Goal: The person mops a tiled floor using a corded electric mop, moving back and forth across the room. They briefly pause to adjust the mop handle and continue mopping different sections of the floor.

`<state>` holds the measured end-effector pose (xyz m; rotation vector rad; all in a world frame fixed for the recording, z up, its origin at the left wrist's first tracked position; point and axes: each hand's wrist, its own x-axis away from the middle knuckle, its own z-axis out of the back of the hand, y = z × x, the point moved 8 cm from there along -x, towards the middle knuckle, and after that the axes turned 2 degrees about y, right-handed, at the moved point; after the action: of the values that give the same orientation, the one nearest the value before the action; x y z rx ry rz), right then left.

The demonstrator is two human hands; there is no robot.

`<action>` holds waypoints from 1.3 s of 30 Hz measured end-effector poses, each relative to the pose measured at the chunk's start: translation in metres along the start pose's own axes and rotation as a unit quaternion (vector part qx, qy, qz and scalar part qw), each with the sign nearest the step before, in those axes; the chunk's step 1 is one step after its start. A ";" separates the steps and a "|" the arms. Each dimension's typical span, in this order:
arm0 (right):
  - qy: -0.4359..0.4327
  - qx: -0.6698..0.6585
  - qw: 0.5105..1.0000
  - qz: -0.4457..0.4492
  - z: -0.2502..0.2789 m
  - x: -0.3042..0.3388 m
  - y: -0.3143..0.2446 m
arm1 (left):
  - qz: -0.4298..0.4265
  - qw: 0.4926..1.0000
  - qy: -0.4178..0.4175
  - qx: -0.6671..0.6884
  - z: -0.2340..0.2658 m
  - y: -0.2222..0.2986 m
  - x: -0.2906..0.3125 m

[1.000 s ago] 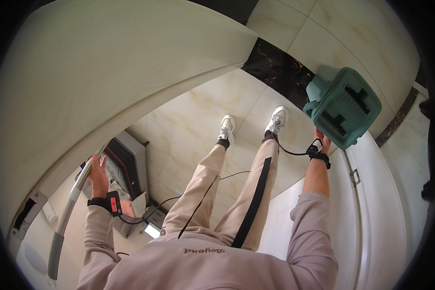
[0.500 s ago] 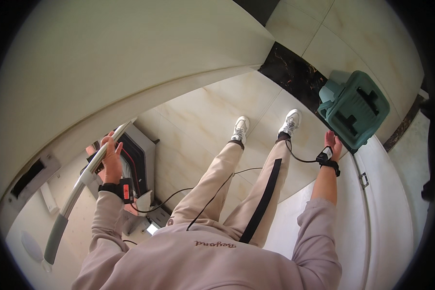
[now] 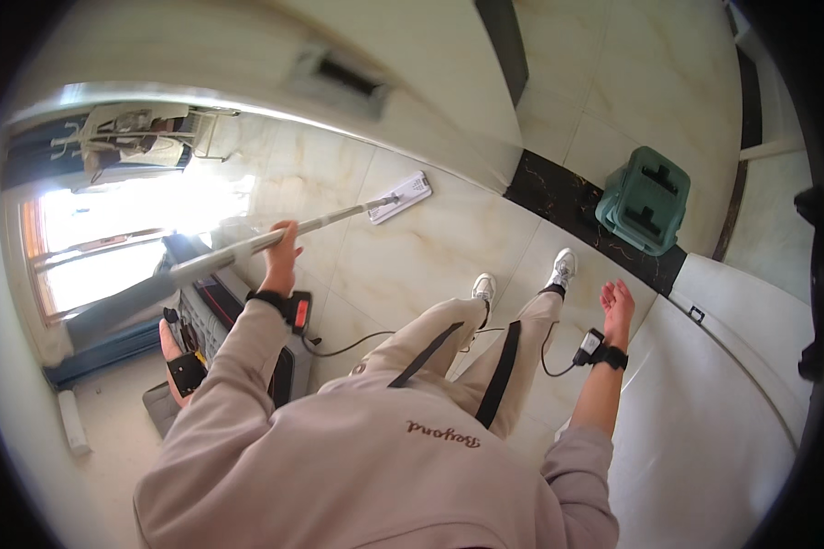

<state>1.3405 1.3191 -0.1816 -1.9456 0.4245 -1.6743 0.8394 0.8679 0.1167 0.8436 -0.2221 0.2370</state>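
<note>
Your mop (image 3: 330,218) runs slantwise across the left half of the view, its flat white head (image 3: 401,199) lying on the pale floor tiles (image 3: 339,156) near the bottom edge of the door (image 3: 439,73), and its thick grey grip (image 3: 124,311) blurred toward the left wall. Your left hand (image 3: 282,259) has hold of the pole partway along, with the fingers bent around it; how firmly they press, you cannot tell from here. Your right hand (image 3: 617,306) is empty and loosely open, fingers slightly curled, well apart from the mop. Nearest to that hand is the green bucket (image 3: 645,195), which stands upright a little beyond your fingertips, beside the dark sill (image 3: 558,212), with two dark slots showing in its top. Each of your wrists carries a black strap with a small box, the left box (image 3: 298,313) marked with red and the right box (image 3: 591,347) partly white, and a black cable (image 3: 348,348) leads from the left one toward your legs. Your white shoes (image 3: 564,267) rest on the tiles, between the mop head and the bucket. Just beside your left forearm is a grey case (image 3: 215,306) with dark and red trim, and farther off stand a bright window (image 3: 110,215) and a white rack (image 3: 201,137) with things on it.
</note>
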 end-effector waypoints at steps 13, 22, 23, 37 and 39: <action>-0.191 0.251 0.940 0.133 -0.108 0.306 -0.076 | -0.264 0.950 -0.128 -0.106 -0.066 -0.018 0.028; -0.454 0.169 0.872 0.064 -0.171 0.464 -0.103 | -0.295 0.903 -0.206 -0.233 -0.119 -0.050 0.135; -0.459 0.203 0.864 0.049 -0.170 0.473 -0.098 | -0.289 0.904 -0.208 -0.235 -0.121 -0.059 0.144; -0.377 0.435 0.807 -0.128 -0.108 0.497 -0.067 | -0.112 0.973 -0.200 -0.030 -0.159 -0.128 0.192; -0.357 0.490 0.787 -0.110 -0.104 0.503 -0.067 | 0.144 0.960 -0.221 0.096 -0.169 -0.155 0.189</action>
<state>1.3225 1.0731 0.2745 -1.5992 -0.8394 -0.7977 1.0813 0.9196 -0.0480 1.0523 -0.7536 0.3454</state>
